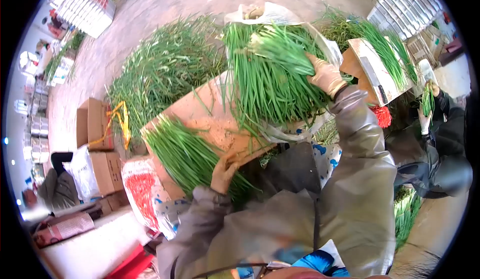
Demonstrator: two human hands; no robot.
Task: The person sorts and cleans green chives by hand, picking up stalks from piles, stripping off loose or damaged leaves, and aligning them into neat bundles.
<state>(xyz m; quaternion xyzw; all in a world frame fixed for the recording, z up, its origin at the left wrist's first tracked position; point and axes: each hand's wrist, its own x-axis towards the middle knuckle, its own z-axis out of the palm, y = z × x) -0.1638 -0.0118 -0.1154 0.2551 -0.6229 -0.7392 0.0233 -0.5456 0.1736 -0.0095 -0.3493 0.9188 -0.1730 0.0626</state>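
Note:
My right hand (326, 76), in a pale glove, is closed around the leafy end of a bunch of garlic chives (285, 49). The bunch lies across a large heap of chives (270, 91), its pale stem ends pointing up and left. Near the front edge of a brown board (215, 124) is my left hand (225, 173), its fingers partly spread and loosely bent, with nothing visible in them. Just left of it, a smaller pile of chives (180, 151) rests on the board, pale ends toward the upper left. Its lower leaves are partly hidden by my left hand and sleeve.
Loose greens (165, 59) lie on the floor beyond the board. Cardboard boxes (97, 129) and a bag with red strands (141, 194) stand left. At right, a co-worker (425, 149) holds greens beside another board (372, 71). Stacked white crates (405, 9) stand behind.

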